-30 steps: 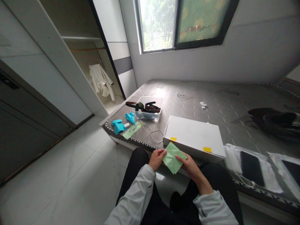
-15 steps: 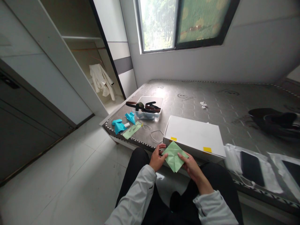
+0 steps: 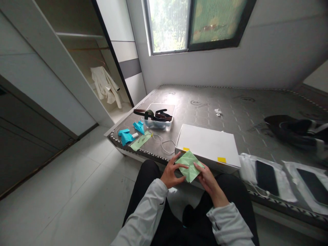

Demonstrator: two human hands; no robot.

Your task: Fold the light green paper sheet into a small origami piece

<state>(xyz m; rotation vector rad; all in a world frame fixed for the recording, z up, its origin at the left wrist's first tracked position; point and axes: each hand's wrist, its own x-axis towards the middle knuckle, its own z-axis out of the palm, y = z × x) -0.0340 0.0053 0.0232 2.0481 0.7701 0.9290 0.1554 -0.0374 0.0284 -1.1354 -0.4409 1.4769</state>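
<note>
A light green sheet of origami paper [image 3: 189, 171], folded into a creased diamond, is held up over my lap in front of the white box. My right hand [image 3: 207, 177] pinches its right corner, thumb on the front face and the other fingers behind. On the left side, my left hand [image 3: 172, 174] has its fingers spread apart. Its index finger lies across the front of the paper near the middle, and its thumb is close to the lower left edge. Whether other left fingertips touch the back is hidden.
On the bare mattress [image 3: 246, 116] stand the white box [image 3: 207, 141] with yellow tabs and a clear plastic tub [image 3: 170, 126] with belts [image 3: 161, 116]. Blue folded papers [image 3: 126, 137], a green strip [image 3: 141, 140] and a white cable [image 3: 164, 145] lie left. Phones [image 3: 266, 177] on white pouches lie right.
My left hand has loosened from the paper's left corner: its fingers have spread, with the index finger now across the front. My right hand keeps its pinch. The view has shifted slightly.
</note>
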